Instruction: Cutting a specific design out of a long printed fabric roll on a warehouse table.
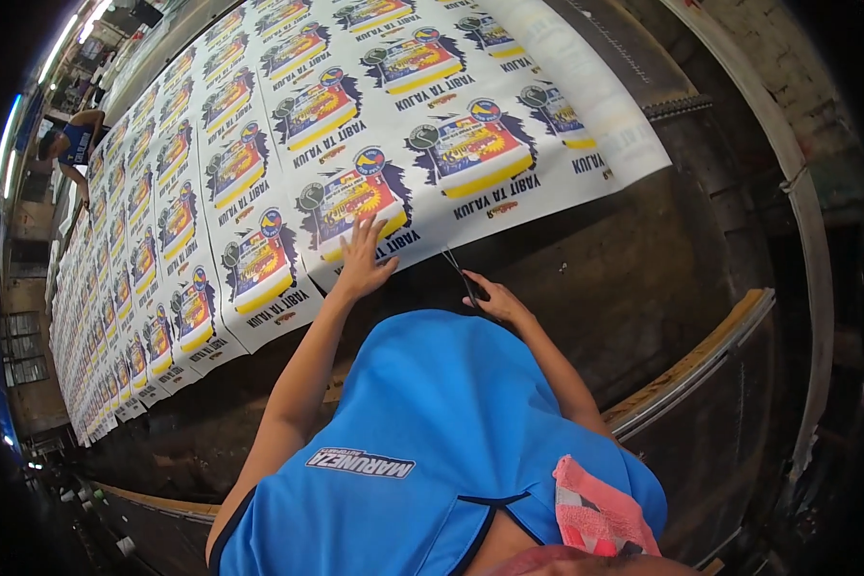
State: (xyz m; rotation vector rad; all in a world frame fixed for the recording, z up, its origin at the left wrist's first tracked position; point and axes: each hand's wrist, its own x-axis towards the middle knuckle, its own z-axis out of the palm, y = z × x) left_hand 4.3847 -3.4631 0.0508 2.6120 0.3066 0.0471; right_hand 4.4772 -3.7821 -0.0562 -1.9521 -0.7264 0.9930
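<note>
Long and dark, the bench (586, 288) carries a printed sheet (259, 163) whose near edge the left hand (360, 261) presses flat with spread fingers while the right hand (494, 300) grips scissors (459, 274) beside it, so any slip of the sheet could skew the cut.

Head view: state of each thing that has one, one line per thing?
Left hand: open, fingers spread, pressed flat on the printed sheet.
Right hand: closed on the scissors.
Scissors: held, tips at the sheet's near edge; open or shut unclear.
Printed sheet: spread flat along the long table, rows of coloured prints.
Table: dark, bare beside the sheet.
Pink cloth: draped over the person's shoulder.
</note>
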